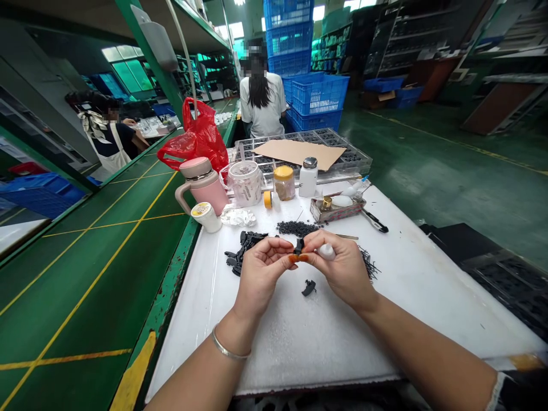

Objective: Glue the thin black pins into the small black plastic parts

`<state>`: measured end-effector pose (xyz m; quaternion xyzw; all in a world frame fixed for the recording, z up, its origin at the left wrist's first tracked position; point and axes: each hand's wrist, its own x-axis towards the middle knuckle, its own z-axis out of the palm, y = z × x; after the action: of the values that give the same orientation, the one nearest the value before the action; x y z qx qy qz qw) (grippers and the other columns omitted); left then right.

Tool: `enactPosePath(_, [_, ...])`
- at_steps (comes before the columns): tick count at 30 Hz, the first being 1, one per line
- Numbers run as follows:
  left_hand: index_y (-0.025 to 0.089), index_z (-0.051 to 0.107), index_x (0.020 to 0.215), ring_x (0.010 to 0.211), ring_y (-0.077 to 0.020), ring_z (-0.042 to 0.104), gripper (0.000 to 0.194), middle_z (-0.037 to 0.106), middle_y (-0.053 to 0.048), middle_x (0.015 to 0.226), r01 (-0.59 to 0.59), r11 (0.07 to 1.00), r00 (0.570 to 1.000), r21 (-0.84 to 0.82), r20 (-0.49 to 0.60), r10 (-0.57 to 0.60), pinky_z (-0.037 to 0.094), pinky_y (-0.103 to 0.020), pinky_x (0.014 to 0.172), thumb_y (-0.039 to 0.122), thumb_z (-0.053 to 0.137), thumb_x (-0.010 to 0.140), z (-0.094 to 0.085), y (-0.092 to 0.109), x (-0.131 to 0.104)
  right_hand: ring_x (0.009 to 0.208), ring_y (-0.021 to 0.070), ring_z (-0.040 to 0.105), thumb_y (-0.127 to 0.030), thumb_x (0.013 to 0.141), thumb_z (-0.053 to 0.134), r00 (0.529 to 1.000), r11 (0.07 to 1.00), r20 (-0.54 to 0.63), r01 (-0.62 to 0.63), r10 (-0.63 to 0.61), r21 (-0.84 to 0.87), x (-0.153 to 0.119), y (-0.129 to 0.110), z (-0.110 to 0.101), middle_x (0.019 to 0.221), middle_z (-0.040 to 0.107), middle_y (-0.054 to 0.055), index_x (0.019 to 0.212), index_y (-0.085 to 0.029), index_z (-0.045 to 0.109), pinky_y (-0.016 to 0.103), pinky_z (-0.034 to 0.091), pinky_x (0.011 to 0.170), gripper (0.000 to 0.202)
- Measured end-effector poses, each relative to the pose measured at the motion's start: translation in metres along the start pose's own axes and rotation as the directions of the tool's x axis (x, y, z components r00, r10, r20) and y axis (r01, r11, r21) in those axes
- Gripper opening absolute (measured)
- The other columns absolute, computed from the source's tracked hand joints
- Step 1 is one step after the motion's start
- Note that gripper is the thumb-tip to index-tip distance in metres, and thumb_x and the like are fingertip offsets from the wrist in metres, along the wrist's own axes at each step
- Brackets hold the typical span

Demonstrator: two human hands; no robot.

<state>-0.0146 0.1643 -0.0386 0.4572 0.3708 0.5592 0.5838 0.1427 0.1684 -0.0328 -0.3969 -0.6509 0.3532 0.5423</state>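
Between the fingertips of both hands is a small black plastic part point(298, 246). My left hand point(268, 268) pinches it from the left, and my right hand point(338, 262) from the right. A white tube-like thing with a rounded end point(326, 252) is tucked in my right hand; most of it is hidden. Below the fingers, a similar loose black piece point(308, 287) lies on the white tabletop point(282, 354). A heap of black plastic parts point(245, 251) sits beyond my left hand. Tiny black rings point(297, 228) lie behind the fingers, and thin black pins point(369, 264) beside my right hand.
Along the back stand a pink mug point(208, 191), a plastic jar point(246, 182), a yellow-lidded jar point(283, 182), a white bottle point(308, 178) and a small box point(336, 210). A box cutter point(375, 220) lies at right. A green conveyor point(85, 274) runs left. Co-workers sit farther off.
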Motion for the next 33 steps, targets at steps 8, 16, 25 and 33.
enactPosePath(8, [0.017, 0.065, 0.092, 0.073, -0.0136, 0.062, 0.026, 0.067, -0.004, 0.08, 0.004, 1.0, 1.0, 0.02, 0.018, -0.004, 0.053, -0.022, 0.062, 0.019, 0.077, 0.069, 0.0, 0.001, 0.0, 0.057, 0.0107, 0.049, -0.036, 0.07, 0.076, 0.965, 0.941, 0.018, -0.258, 0.26, 0.217, 0.004, 0.005, -0.002, 0.07, 0.06, 0.0, 0.071, -0.016, 0.062, 0.024, 0.041, 0.053, 0.025])
enactPosePath(16, [0.016, 0.065, 0.086, 0.07, -0.0131, 0.061, 0.016, 0.064, -0.002, 0.075, -0.116, 0.991, 0.977, 0.069, -0.174, 0.127, 0.052, -0.021, 0.059, 0.026, 0.073, 0.075, -0.016, 0.012, 0.008, 0.056, 0.0114, 0.051, -0.03, 0.063, 0.08, 0.904, 0.8, -0.113, -0.301, 0.413, 0.519, 0.017, 0.01, -0.031, 0.063, 0.059, 0.0, 0.072, -0.017, 0.058, 0.022, 0.039, 0.048, 0.027])
enactPosePath(25, [0.02, 0.066, 0.084, 0.054, -0.0095, 0.051, 0.009, 0.056, 0.003, 0.06, -0.235, 0.841, 0.962, 0.488, -0.007, 0.274, 0.041, -0.021, 0.052, 0.026, 0.06, 0.085, -0.012, 0.03, 0.015, 0.059, 0.0114, 0.053, -0.025, 0.064, 0.079, 0.88, 0.728, -0.109, -0.307, 0.462, 0.613, 0.024, 0.006, -0.051, 0.063, 0.061, 0.0, 0.071, -0.017, 0.058, 0.02, 0.037, 0.048, 0.023])
enactPosePath(33, [0.023, 0.072, 0.083, 0.082, -0.0179, 0.059, 0.02, 0.067, -0.001, 0.09, -0.516, 0.006, 0.856, 0.856, 0.516, -0.006, 0.04, -0.027, 0.063, 0.012, 0.056, 0.083, 0.024, -0.009, 0.055, 0.054, 0.0106, 0.051, -0.027, 0.064, 0.078, 0.899, 0.76, -0.135, -0.263, 0.417, 0.595, 0.025, 0.009, -0.051, 0.057, 0.058, -0.001, 0.07, -0.016, 0.059, 0.02, 0.036, 0.046, 0.023])
